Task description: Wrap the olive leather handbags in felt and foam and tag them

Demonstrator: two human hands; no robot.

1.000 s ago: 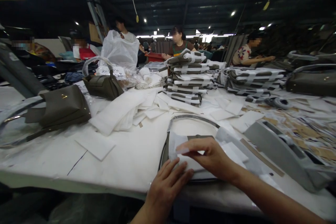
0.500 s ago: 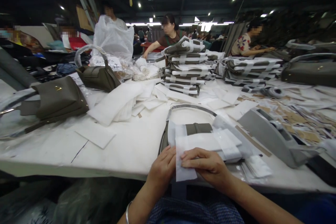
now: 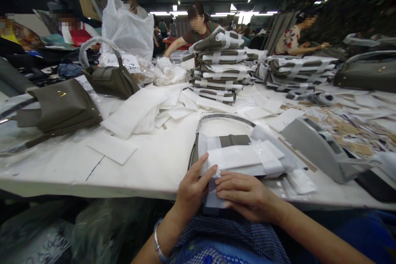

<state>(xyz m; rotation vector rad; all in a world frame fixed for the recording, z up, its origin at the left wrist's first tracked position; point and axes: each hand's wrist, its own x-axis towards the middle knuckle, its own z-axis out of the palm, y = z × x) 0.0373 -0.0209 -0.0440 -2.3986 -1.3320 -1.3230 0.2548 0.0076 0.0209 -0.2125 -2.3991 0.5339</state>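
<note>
Your left hand point(image 3: 193, 183) has fingers spread by translucent strip point(image 3: 213, 199); right hand's point(image 3: 247, 196) fingers together, can't tell if pinching. Smooth toward handbag's point(image 3: 240, 140) six o'clock.

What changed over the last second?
The strip, held raised over the bag, now lies against it, hanging past its near edge. Right hand moved toward the wearer, to that edge; its pinch no longer shows. Left hand shifted forward onto the strip. Bag stack and dispenser stayed put.
</note>
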